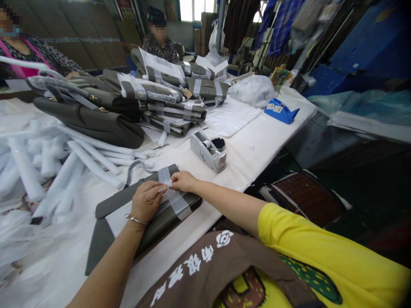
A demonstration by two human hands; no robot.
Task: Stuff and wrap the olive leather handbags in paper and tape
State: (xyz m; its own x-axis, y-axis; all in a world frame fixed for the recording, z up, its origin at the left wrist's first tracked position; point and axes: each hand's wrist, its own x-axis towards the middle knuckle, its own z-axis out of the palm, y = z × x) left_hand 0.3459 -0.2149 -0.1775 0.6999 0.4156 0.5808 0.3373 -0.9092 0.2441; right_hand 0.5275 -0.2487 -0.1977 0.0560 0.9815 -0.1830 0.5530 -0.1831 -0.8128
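A dark olive handbag (160, 229) lies flat on the table before me, with a white sheet (122, 218) against it. A translucent wrapping strip (178, 203) runs across the bag near its right end. My left hand (148, 199), a bracelet at its wrist, pinches the strip near its middle. From the right, my right hand (183, 181) pinches the strip at nearly the same spot, fingertips close to the left ones. The bag's wrapped handle (131, 171) curves up beyond its far edge. Just past my hands stands a grey tape dispenser (207, 152).
Several wrapped olive bags (173, 92) are stacked at the back, beside a larger loose bag (90, 119). White foam tubes (93, 162) heap on the left. A blue tape dispenser (281, 111) sits near the right edge. Two people (160, 42) are across the table.
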